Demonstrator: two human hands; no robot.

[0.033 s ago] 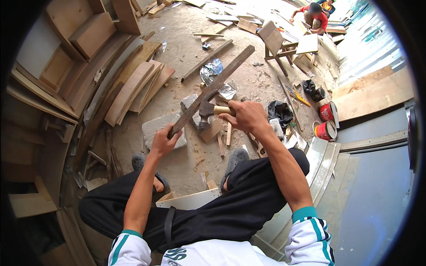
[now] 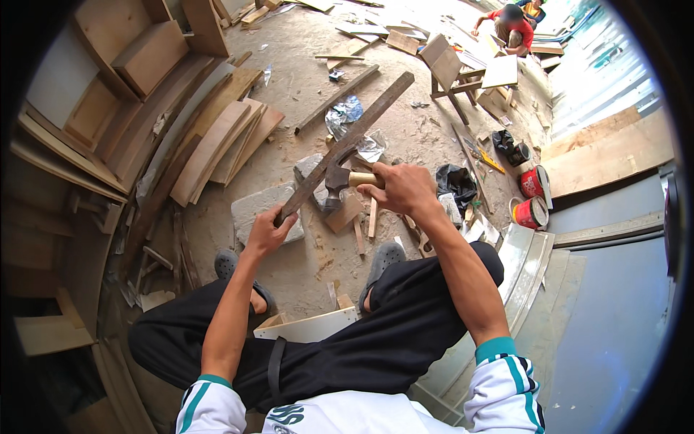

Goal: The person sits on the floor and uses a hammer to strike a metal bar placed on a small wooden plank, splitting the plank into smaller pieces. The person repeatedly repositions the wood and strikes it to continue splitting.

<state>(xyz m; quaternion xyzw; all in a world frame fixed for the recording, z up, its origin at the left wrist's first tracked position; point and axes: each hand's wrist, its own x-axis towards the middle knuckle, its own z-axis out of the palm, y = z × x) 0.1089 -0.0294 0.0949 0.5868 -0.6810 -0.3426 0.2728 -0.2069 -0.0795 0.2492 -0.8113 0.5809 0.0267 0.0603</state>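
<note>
The long, dark, weathered wooden slat (image 2: 347,141) slants up from my left hand (image 2: 266,233), whose fingers wrap its lower end. My right hand (image 2: 402,189) grips a wooden-handled steel hammer (image 2: 340,181) against it, above grey stone slabs (image 2: 262,206) on the dusty floor (image 2: 303,79).

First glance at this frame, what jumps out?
Centre frame, the left hand grips the near end of a long dark wooden strip that slants up toward the far floor. The right hand holds a hammer against it. At left lies a heap of curved plywood boards; two red cans stand at right.
</note>
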